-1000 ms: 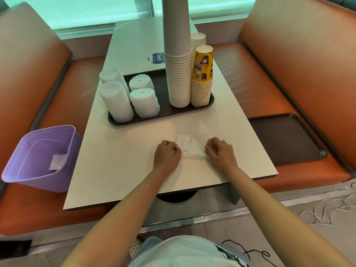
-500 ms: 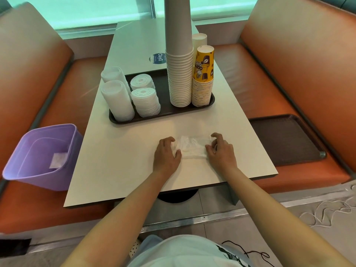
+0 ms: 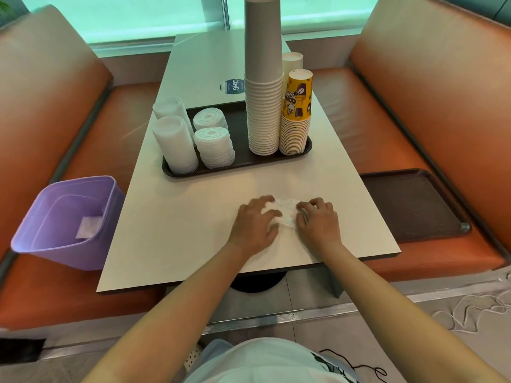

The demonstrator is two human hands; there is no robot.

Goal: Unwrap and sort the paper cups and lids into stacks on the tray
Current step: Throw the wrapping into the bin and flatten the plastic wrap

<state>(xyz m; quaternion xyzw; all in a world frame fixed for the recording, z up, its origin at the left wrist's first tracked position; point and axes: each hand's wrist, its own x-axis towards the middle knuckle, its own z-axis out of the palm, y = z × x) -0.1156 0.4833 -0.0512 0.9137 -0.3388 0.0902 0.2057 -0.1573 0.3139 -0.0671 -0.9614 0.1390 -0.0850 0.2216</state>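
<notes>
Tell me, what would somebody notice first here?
Probably the very tall stack of grey cups on the dark tray, with a shorter yellow stack right beside it. Nearer, the left hand and right hand bunch a clear plastic wrapper on the table. A purple bin sits left.

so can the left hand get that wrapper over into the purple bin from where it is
Probably yes. The left hand already grips the clear wrapper, and the bare table lies between it and the purple bin, whose open top faces up. The tray sits farther back.
</notes>
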